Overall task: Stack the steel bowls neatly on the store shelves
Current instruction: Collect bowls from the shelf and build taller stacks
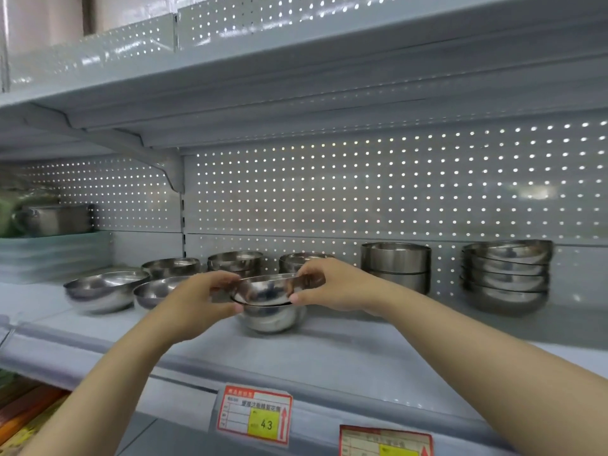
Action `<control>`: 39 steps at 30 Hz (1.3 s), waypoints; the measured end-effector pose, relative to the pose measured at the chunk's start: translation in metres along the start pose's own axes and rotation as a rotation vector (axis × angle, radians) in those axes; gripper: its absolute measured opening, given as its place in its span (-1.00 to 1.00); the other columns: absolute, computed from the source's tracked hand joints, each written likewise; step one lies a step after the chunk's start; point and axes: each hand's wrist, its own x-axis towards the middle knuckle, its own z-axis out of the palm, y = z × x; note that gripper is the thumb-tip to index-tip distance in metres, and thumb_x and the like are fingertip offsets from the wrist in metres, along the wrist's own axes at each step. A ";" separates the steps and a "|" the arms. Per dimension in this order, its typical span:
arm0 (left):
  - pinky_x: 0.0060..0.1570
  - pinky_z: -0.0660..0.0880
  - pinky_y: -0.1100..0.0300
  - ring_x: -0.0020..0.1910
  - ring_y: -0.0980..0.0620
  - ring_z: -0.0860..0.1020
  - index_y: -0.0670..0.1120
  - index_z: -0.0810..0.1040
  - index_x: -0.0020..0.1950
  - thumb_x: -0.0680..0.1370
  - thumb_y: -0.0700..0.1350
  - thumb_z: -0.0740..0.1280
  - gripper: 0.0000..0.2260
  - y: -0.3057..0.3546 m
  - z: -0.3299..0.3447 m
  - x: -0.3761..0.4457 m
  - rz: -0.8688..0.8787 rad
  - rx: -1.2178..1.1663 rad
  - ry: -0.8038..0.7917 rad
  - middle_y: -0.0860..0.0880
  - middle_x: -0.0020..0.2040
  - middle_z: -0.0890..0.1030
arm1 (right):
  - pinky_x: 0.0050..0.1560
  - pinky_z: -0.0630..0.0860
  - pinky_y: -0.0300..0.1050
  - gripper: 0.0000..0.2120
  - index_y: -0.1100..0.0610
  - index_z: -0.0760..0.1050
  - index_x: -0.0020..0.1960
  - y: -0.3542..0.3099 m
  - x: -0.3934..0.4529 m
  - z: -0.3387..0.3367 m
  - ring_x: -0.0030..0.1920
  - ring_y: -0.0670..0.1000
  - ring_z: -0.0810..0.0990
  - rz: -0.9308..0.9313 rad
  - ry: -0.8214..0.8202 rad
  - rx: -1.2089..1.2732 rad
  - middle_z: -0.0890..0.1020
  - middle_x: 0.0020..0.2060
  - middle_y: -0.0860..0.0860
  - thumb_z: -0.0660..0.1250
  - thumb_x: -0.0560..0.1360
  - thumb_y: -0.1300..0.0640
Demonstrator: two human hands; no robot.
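Note:
A small steel bowl [263, 288] is held between both hands just inside another steel bowl [271, 319] that rests on the grey shelf [345, 350]. My left hand [200, 302] grips its left rim and my right hand [332, 284] grips its right rim. Loose steel bowls sit to the left: a wide bowl [103, 291], another bowl [154, 291] and a bowl behind them [171, 266]. More bowls stand at the back [235, 261], partly hidden by my hands.
A stack of straight-sided steel bowls [396, 266] and a taller stack of rounded bowls [506, 276] stand at the right against the pegboard. A steel pot [54, 218] sits on pale trays [52, 255] at far left. Price tags [255, 417] hang on the shelf edge.

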 end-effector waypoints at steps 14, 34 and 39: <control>0.01 0.37 0.27 0.21 0.06 0.50 0.04 0.52 0.23 0.44 -0.06 0.41 -0.64 0.274 0.128 -0.017 0.583 -0.008 -0.088 0.06 0.20 0.56 | 0.09 0.51 -0.14 -0.69 -0.11 0.49 0.02 0.102 -0.166 -0.155 0.04 -0.09 0.58 0.195 0.314 -0.138 0.60 -0.01 -0.11 0.49 0.33 0.01; 0.15 0.44 0.19 0.24 -0.02 0.50 0.01 0.47 0.28 0.46 -0.09 0.38 -0.62 0.531 0.307 -0.003 0.462 0.076 -0.304 0.00 0.27 0.50 | -0.04 0.47 -0.20 -0.62 -0.12 0.48 0.10 0.265 -0.333 -0.321 0.01 -0.08 0.54 0.483 0.397 -0.275 0.54 0.05 -0.12 0.46 0.33 -0.17; 0.08 0.42 0.20 0.29 -0.06 0.44 0.02 0.32 0.39 0.48 -0.15 0.30 -0.52 0.530 0.337 -0.001 0.445 0.099 -0.301 -0.02 0.34 0.42 | -0.08 0.38 -0.19 -0.62 -0.16 0.42 0.11 0.289 -0.349 -0.336 0.04 -0.06 0.46 0.548 0.367 -0.404 0.44 0.08 -0.13 0.41 0.35 -0.19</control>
